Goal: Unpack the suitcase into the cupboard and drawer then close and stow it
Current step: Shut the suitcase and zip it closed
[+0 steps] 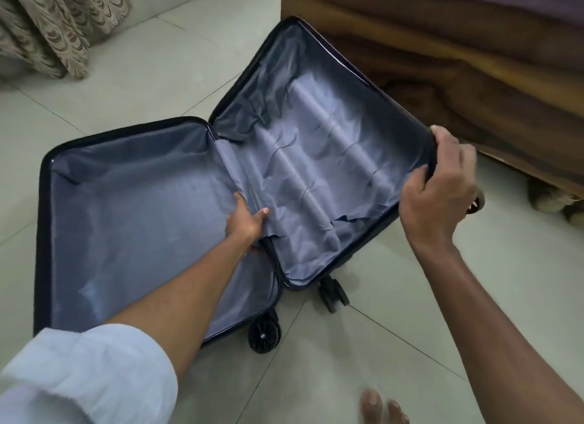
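Suitcase [158,221] empty; right hand [439,183] at 3 o'clock clamps lid rim; left hand [245,223] pinches lining nr hinge; tuck lining in, fold lid over evenly.

Person is wearing a pale blue-white shirt, left sleeve [85,376] rolled above the elbow. Right forearm [493,313] is showing bare, no watch. 2 bare toes [384,406] showing.

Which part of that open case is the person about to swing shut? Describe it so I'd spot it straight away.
Find the dark suitcase lying open on the pale tiled floor beside the wooden bed frame. It is the raised half nearest that bed frame, tilted up while the other half lies flat. The right hand grips its outer rim, and its grey lining shows long ridges.
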